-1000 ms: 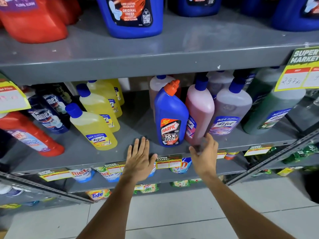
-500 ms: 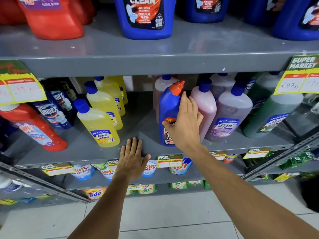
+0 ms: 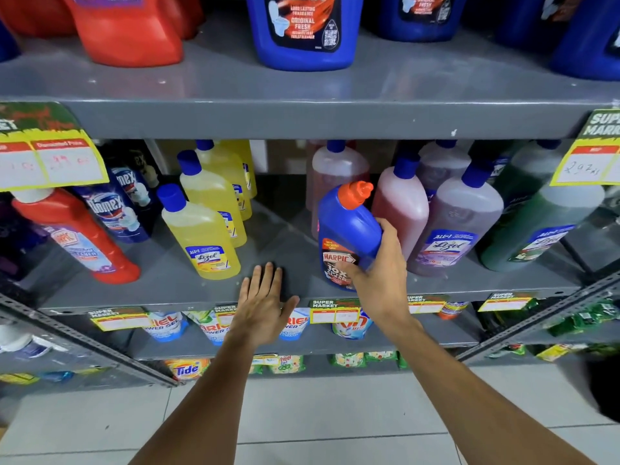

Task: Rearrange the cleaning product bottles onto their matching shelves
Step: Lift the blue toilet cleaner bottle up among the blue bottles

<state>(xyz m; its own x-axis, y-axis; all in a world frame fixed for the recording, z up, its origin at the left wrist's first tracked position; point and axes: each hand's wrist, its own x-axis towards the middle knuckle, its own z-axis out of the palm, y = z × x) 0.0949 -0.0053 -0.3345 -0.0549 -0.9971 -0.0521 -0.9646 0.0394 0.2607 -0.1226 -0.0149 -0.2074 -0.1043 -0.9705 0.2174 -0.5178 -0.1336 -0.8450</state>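
A blue Harpic bottle (image 3: 345,229) with an orange cap stands on the middle grey shelf (image 3: 188,293), in front of the pink Lizol bottles (image 3: 399,209). My right hand (image 3: 379,273) is wrapped around its lower body, thumb across the label and fingers behind. My left hand (image 3: 263,305) rests flat on the shelf's front edge, fingers spread, holding nothing. Yellow Lizol bottles (image 3: 201,236) stand to the left of the gap. Big blue Harpic jugs (image 3: 303,28) sit on the upper shelf (image 3: 335,119).
A red Harpic bottle (image 3: 77,239) and dark Domex bottles (image 3: 114,209) lean at the left. Lilac (image 3: 459,223) and green Lizol bottles (image 3: 536,226) fill the right. Red jugs (image 3: 127,28) stand upper left. Price tags (image 3: 50,162) hang from shelf edges. Detergent pouches (image 3: 214,327) sit below.
My right hand rose from the shelf edge to the blue Harpic bottle and closed around its lower body. My left hand stayed flat on the shelf edge.
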